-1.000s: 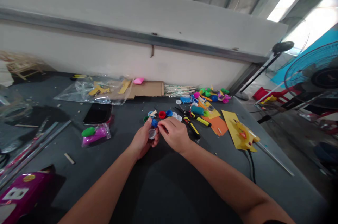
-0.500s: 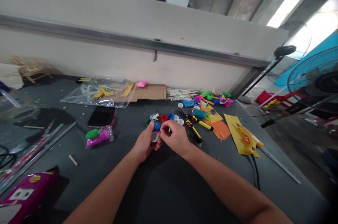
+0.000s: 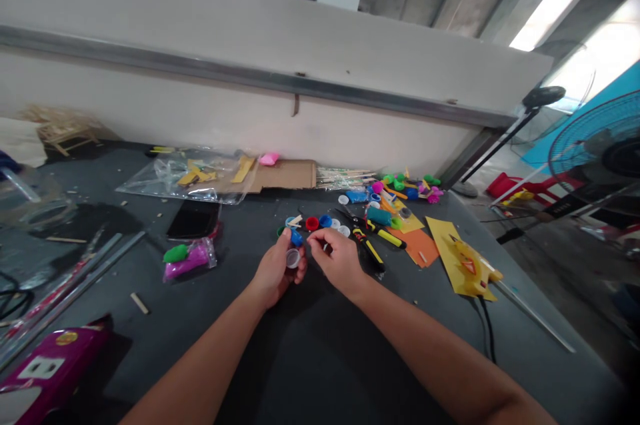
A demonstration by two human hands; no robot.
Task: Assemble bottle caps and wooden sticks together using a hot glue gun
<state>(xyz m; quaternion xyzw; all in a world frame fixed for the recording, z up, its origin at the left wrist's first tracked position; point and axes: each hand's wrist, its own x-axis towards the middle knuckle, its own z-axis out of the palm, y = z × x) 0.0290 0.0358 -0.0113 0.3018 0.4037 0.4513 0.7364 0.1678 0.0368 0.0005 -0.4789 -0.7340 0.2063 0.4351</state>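
The cardboard sheet (image 3: 283,175) lay flat at the back of the dark worktop (image 3: 310,358), against the pale wall, and serves here as the landmark. In front of the cardboard sheet, toward the person, the left hand (image 3: 274,271) was curled around a small clear cap (image 3: 293,257), gripping it between thumb and fingers with its open side facing up. A blue cap (image 3: 297,238) sat at the tip of that thumb; whether it was held or merely touched cannot be told. The right hand (image 3: 337,261) was just beside the left, also in front of the cardboard sheet, with thumb and forefinger drawn together near the clear cap. Whether they pinched anything was too small to tell.

Between the cardboard sheet and the hands lay a red cap (image 3: 312,223) among other loose caps. In front and to the right of the cardboard sheet lay a yellow-and-black cutter (image 3: 370,250), an orange paper (image 3: 419,246) and, farther right, a yellow paper (image 3: 460,258). A clear plastic bag (image 3: 185,178) overlapped the cardboard sheet's left end, and a dark phone (image 3: 193,218) lay in front of that end. A pink-and-green packet (image 3: 187,258) lay nearer the person than the phone, well to the front-left of the cardboard sheet.
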